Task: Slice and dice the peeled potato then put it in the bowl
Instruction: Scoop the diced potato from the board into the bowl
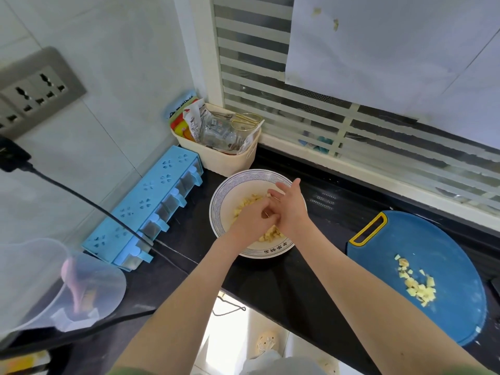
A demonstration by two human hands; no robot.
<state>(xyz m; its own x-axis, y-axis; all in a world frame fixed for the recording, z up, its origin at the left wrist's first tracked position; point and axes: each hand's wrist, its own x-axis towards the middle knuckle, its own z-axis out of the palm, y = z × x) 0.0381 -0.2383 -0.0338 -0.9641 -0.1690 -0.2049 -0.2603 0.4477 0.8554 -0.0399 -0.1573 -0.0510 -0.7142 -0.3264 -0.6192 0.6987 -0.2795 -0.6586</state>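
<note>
Over bowl (pixel 215 207): right hand (pixel 290 209) released, left hand (pixel 250 221) grip unclear. Spice rack (pixel 151 201), basket (pixel 216 158) beside.

Diced potato (pixel 244 205) in bowl (pixel 216 207), cutting-board leftovers (pixel 418 286)

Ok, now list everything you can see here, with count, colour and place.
bowl: one, white with blue patterned rim, middle of the counter
potato dice in bowl: one heap, pale yellow, inside, partly hidden
potato dice on board: one small pile, pale yellow, mid-board
cutting board: one, blue with yellow handle, right of the bowl
seasoning box: one, light blue, along the left wall
basket: one, cream, corner behind the bowl, holding packets
jug: one, clear, near left
cable: one, black, crossing the left side
wall socket: one, grey, left wall
left hand: one, over the bowl, touching the right hand
right hand: one, over the bowl, fingers straight
</note>
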